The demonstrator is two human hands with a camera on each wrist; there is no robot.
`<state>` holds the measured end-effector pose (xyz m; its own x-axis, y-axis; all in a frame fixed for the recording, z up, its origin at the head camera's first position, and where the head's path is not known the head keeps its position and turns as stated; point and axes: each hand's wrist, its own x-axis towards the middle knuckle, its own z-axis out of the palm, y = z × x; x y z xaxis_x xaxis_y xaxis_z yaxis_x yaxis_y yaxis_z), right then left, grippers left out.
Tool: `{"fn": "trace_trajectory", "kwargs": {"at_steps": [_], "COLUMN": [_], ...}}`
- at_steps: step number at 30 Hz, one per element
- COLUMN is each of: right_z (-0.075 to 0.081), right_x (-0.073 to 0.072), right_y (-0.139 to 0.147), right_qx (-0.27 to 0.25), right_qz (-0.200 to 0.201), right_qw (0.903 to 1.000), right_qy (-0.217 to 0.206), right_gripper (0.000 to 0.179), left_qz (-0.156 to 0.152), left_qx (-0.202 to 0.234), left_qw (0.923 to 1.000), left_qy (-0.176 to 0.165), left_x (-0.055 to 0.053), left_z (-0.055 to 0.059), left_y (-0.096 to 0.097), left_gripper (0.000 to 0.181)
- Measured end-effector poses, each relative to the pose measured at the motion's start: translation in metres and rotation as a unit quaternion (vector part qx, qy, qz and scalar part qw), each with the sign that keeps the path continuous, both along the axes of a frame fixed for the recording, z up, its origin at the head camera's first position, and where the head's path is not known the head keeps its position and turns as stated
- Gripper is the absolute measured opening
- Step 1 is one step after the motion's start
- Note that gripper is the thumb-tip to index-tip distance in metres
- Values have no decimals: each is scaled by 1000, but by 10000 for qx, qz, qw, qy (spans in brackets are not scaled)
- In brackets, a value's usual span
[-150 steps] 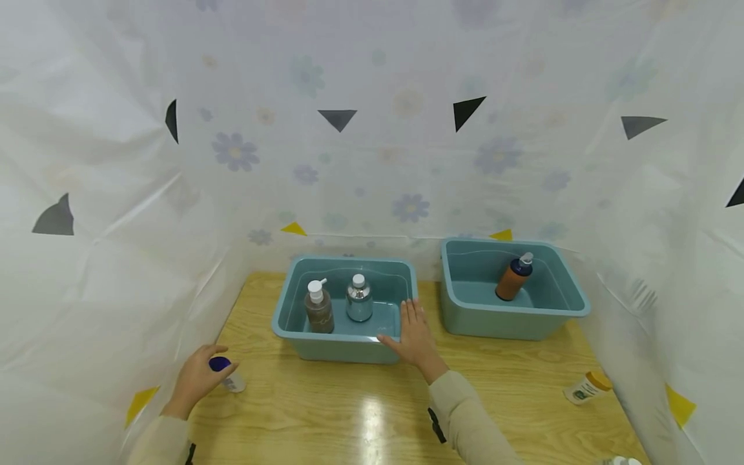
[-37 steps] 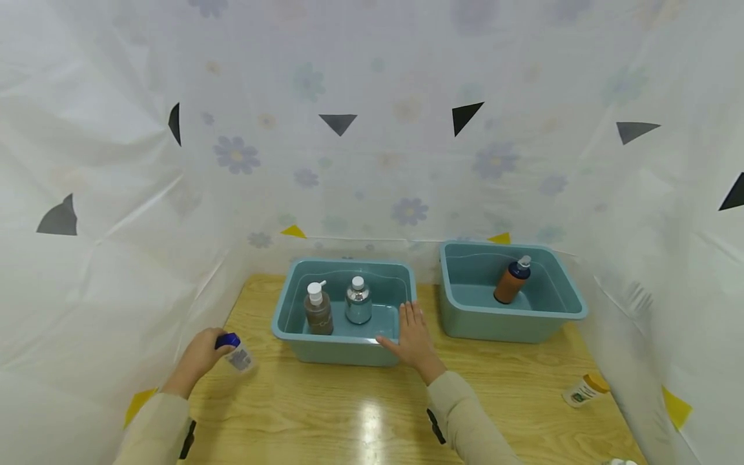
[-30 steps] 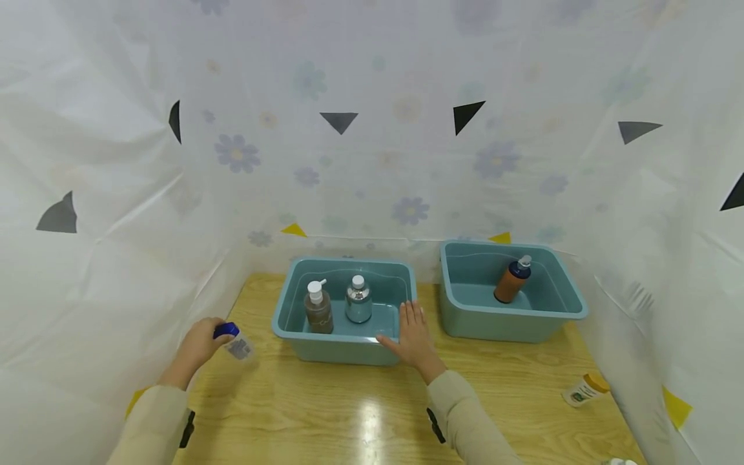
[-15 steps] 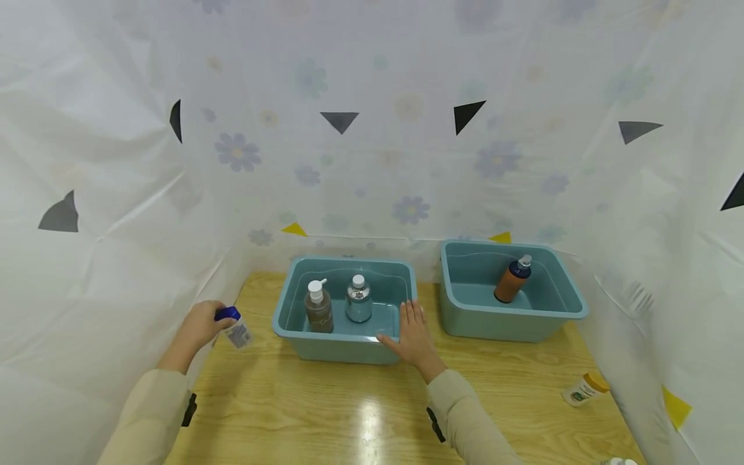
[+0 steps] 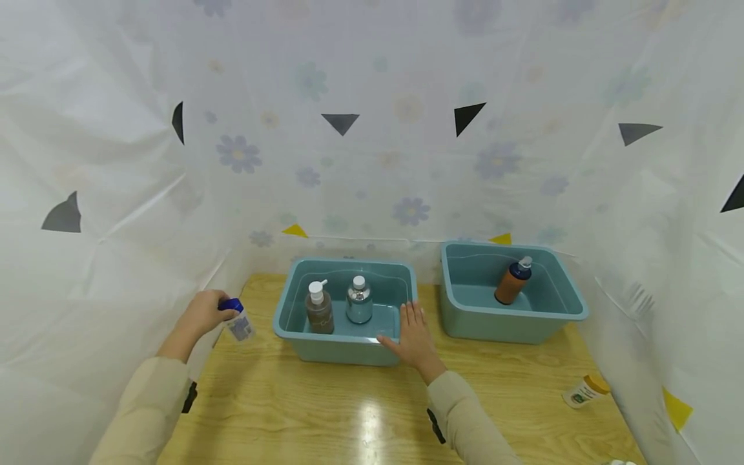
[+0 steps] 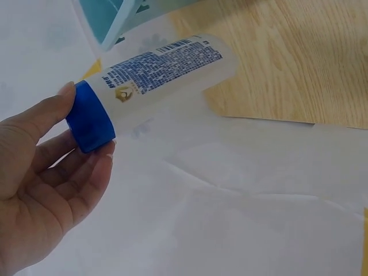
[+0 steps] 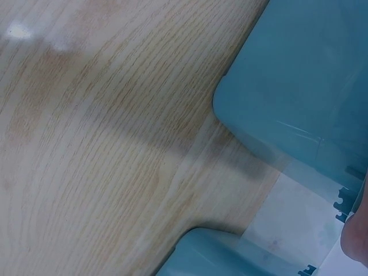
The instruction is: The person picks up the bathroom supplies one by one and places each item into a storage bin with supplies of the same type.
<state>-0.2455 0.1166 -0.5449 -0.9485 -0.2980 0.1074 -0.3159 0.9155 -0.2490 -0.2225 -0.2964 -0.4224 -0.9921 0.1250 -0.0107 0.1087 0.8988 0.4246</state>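
Note:
My left hand (image 5: 200, 316) pinches the blue cap (image 6: 92, 118) of a whitish plastic bottle (image 5: 239, 328) between thumb and fingers. The bottle hangs tilted above the table's left side, its printed label facing the left wrist camera. My right hand (image 5: 415, 336) rests with straight fingers on the right front corner of the left teal bin (image 5: 343, 352). Inside that bin stand a brown pump bottle (image 5: 320, 315) with a white pump and a silvery bottle (image 5: 359, 305) with a white cap. Only a bit of the right hand (image 7: 356, 233) shows in the right wrist view.
Another teal bin (image 5: 506, 328), holding an amber bottle (image 5: 511, 284) with a dark collar, stands at the back right. A white bottle with an orange cap (image 5: 586, 391) is near the table's right edge. White tops peek in at the bottom right. Plastic sheeting (image 5: 372, 174) encloses the table.
My left hand has taken hold of the blue-capped bottle, lifted it and moved it away from me and slightly right. My right hand has stayed on the bin's corner.

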Motion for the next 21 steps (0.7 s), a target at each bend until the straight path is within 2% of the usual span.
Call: {"fn": "trace_trajectory", "kwargs": {"at_steps": [7,15,21], "right_z": [1,3,2], "right_x": [0,0,0], "right_y": [1,1,1], "right_qx": [59,83,-29], "right_qz": [-4,16,19], "right_qw": [10000,10000,10000], "right_qy": [14,29,-65], "right_gripper": [95,95,96], "left_qz": [-102,-84,-108], "left_qx": [-31,-34,-41], "left_qw": [9999,9997,9998], "left_qy": [21,-221,-174], "left_x": [-3,-9,-13], "left_z": [16,28,33], "left_y": [5,9,13], "left_gripper": [30,34,34]}}
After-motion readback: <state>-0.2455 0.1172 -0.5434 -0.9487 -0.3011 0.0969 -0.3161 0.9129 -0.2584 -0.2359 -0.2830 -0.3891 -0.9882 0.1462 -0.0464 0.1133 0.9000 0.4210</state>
